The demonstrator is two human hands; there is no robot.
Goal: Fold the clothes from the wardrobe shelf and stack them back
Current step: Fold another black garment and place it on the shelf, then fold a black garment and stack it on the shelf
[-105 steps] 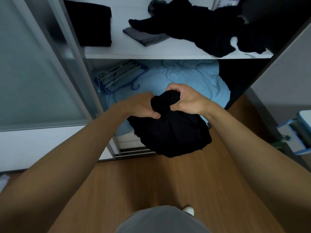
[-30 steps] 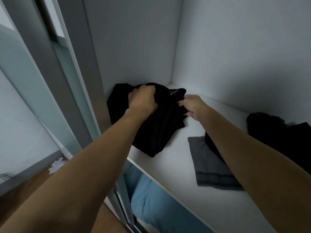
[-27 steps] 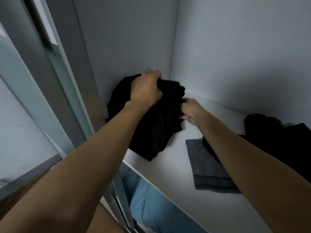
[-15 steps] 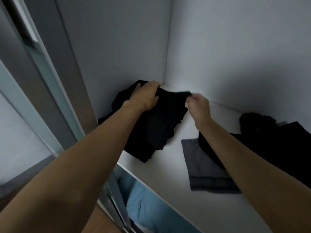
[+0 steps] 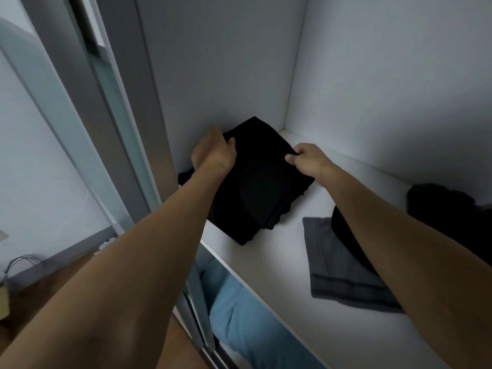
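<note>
White shelf filling the lower right, wardrobe walls meeting in the corner behind, sliding door frame running down the left. Black stack now lying flat and squared in the back left corner of the shelf, no longer bunched and lifted at its top as half a second ago; front edges layered and a little ragged toward the right. Both forearms reaching in from below, as before. Left hand shifted down onto the stack's back left edge, fingers curled over the cloth and hidden behind the knuckles, thumb lying on top; closed on the cloth as far as can be seen. Right hand drawn slightly right and lower than before, pinching the stack's right corner between thumb and bent forefinger, other fingers folded in. Grey folded cloth unmoved on the shelf, well right of the stack, partly crossed by the right forearm. Loose black heap behind and right of the grey cloth, also cut by that forearm, its shape lost in shadow. Blue bedding under the shelf. Wood floor at lower left, with a thin wire loop near the wall.
</note>
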